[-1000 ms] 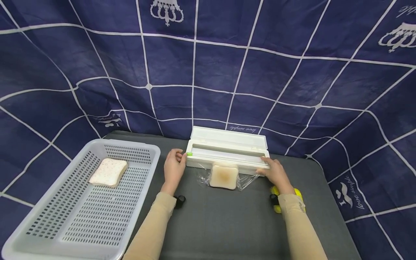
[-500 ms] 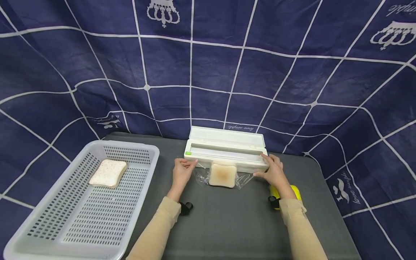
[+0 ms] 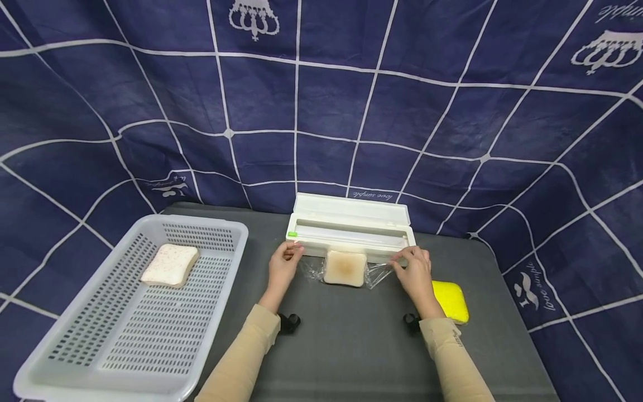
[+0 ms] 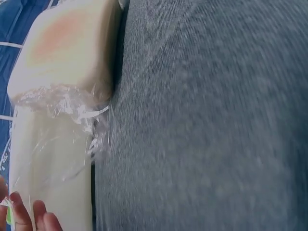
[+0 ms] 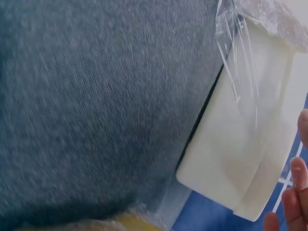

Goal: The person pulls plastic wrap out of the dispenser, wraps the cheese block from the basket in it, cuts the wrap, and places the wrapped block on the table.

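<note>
At the front of the open white box [image 3: 351, 210], 1 bread slice [image 3: 345, 269] is placed, with clear film [image 3: 375, 273] spread to 2 sides. Left hand [image 3: 283, 269]: angled inward, film pinched between thumb and fingertip. Right hand [image 3: 414, 271]: angled inward, knuckles raised, film likewise pinched.

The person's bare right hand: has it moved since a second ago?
Yes. Against the open, white, rectangular plastic box, the right hand has shifted leftward and slightly toward the person.
</note>
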Demonstrator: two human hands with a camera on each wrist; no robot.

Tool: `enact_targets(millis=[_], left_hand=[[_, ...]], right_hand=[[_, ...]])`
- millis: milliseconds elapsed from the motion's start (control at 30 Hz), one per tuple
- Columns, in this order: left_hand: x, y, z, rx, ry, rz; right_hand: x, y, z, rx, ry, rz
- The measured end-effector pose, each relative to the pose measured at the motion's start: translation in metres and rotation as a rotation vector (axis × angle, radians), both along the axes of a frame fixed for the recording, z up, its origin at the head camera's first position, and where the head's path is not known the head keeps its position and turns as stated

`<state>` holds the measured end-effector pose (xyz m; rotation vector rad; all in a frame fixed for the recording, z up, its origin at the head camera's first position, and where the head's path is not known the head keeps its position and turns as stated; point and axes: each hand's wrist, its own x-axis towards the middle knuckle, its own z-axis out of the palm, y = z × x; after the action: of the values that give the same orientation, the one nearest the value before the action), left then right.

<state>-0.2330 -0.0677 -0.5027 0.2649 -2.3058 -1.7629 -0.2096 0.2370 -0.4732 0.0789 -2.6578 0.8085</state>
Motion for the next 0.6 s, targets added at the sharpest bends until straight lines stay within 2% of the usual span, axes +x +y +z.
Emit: enact_targets(millis=[100, 167, 267, 367, 467, 600], left_hand=[[0.0009, -0.0031, 0.0016, 0.047, 0.033, -0.014], [0.0007, -0.0038, 0.0037, 0.086, 0.048, -0.05], [-0.0003, -0.0037, 0.0065, 0.086, 0.066, -0.107], [-0.0019, -0.0032, 0.0089, 0.015, 0.099, -0.128], [-0.0026, -0.0032, 0.0099, -0.079, 0.132, -0.109], [-0.0017, -0.0053, 0.0092, -0.199, 0.141, -0.084]], right_hand=[[0.0012, -0.0021, -0.0018, 0.01, 0.023, -0.002], [0.0018, -0.0031, -0.0023, 0.011, 0.027, 0.008], [0.0024, -0.0055, -0.0027, 0.014, 0.019, 0.025], [0.0024, -0.0078, -0.0036, 0.03, 0.031, 0.03], [0.002, -0.0087, -0.0056, 0.05, 0.082, 0.022], [0.0017, -0.0076, -0.0086, 0.067, 0.155, 0.009]])
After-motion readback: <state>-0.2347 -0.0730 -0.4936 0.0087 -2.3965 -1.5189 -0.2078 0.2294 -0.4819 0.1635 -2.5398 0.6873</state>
